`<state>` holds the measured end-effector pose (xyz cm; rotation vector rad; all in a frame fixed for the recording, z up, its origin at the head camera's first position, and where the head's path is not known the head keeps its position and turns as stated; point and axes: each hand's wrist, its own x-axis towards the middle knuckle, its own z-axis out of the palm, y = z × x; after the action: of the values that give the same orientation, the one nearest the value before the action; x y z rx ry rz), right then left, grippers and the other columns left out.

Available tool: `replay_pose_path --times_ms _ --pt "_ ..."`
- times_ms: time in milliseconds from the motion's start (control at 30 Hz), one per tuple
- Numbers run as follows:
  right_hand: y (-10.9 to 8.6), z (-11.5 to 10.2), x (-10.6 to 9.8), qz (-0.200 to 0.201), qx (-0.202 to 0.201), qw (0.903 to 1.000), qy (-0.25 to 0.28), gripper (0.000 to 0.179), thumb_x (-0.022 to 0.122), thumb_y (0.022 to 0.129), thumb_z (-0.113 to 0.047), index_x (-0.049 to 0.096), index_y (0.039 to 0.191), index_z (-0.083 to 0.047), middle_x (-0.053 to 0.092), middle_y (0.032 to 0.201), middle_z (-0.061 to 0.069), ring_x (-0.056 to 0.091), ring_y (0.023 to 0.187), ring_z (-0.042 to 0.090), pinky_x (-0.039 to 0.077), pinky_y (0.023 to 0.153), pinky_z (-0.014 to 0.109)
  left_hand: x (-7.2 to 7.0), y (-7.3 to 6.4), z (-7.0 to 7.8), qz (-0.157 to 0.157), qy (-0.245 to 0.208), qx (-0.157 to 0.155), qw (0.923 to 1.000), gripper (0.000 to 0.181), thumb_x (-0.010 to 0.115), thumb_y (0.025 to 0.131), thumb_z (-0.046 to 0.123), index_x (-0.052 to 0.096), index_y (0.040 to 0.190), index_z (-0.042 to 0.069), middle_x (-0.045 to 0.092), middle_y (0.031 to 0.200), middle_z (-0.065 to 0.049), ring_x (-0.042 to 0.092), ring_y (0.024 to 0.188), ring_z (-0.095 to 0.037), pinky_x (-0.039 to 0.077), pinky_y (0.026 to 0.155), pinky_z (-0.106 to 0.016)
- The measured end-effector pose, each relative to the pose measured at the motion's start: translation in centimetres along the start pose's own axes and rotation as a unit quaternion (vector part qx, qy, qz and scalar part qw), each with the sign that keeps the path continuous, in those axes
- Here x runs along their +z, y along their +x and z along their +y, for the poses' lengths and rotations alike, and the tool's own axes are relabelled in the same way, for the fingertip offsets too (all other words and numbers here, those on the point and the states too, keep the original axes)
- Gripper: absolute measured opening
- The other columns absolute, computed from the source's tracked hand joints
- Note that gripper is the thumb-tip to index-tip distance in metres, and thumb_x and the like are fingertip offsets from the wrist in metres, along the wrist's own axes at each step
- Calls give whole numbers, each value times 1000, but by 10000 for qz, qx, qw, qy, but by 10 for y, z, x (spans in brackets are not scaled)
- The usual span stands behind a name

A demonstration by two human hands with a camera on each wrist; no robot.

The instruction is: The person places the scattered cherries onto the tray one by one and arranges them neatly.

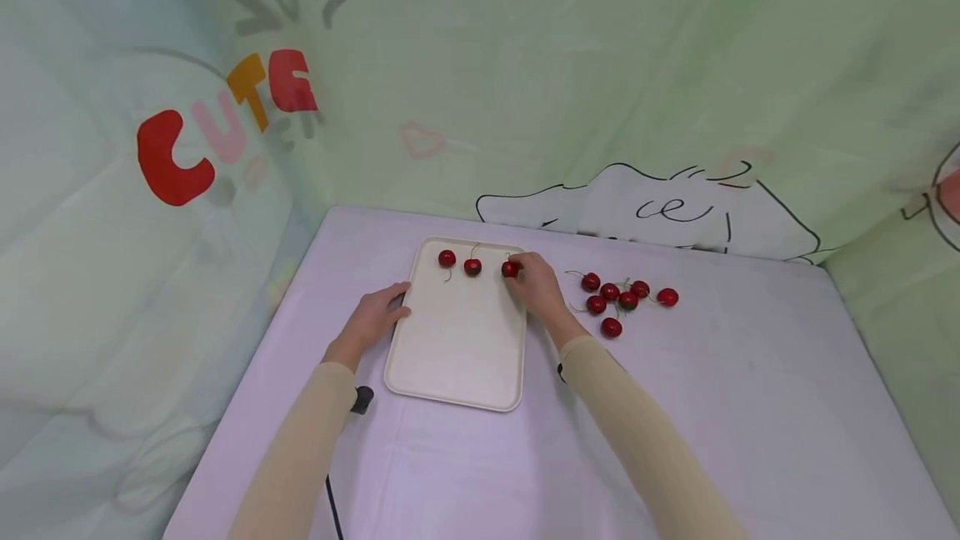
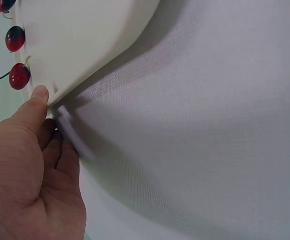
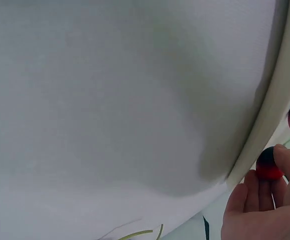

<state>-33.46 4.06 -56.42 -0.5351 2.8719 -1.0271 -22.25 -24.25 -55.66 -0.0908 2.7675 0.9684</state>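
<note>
A cream rectangular tray (image 1: 457, 340) lies on the table with two dark red cherries, a left one (image 1: 447, 258) and a middle one (image 1: 472, 267), near its far edge. At the tray's left side my left hand (image 1: 369, 319) grips the rim; the left wrist view shows the thumb (image 2: 40, 93) on top and the other fingers below. Over the far right corner, my right hand (image 1: 536, 283) pinches a third cherry (image 3: 269, 164) between thumb and fingers. That cherry is in line with the other two and partly covered by the fingertips in the head view.
Right of the tray, several cherries with stems (image 1: 627, 300) lie in a loose group on the pale lilac table (image 1: 712, 407). A printed fabric curtain (image 1: 600, 65) hangs behind and at the sides. A black cable (image 1: 333, 507) runs beneath the left forearm.
</note>
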Motion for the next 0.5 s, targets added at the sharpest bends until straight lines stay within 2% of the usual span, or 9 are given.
replay_pose_path --times_ms 267,500 --pt "7 -5 3 -17 3 9996 -282 38 63 85 -12 54 121 -3 54 120 15 52 113 28 43 101 40 -2 -1 3 -40 -5 -49 10000 54 55 92 24 36 142 15 34 148 -8 29 138 -26 25 115 -41" --pt "9 -7 6 -37 -51 9991 -411 41 62 86 -11 52 125 -2 51 126 16 49 120 30 39 106 41 -1 0 1 -43 54 -80 9999 54 55 93 26 36 142 16 34 148 -7 29 138 -25 25 115 -40"
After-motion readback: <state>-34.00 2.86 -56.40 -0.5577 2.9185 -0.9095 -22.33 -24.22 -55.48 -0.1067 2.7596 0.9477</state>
